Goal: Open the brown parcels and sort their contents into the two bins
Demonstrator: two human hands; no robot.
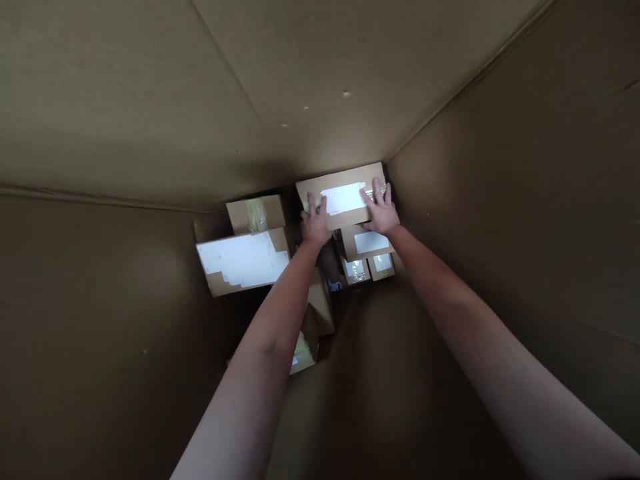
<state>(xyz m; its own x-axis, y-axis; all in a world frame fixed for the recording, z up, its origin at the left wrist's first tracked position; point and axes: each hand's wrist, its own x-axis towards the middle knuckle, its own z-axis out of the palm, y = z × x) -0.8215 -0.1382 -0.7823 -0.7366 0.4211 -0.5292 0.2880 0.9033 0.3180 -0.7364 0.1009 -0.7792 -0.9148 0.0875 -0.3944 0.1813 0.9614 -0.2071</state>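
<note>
One cardboard box (347, 219), bearing a white label (343, 199), lies beneath left hand (316, 225) and right hand (384, 216), both with digits splayed.

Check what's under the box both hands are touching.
A labelled carton and two taped boxes show below the touched box in the picture. Whatever it directly covers can't be seen.

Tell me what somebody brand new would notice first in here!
Probably the bright white label on the wide box at the left of the pile. Next, perhaps, the left hand and right hand, fingers spread on a labelled box near the far corner. Big brown walls rise around everything.
</note>
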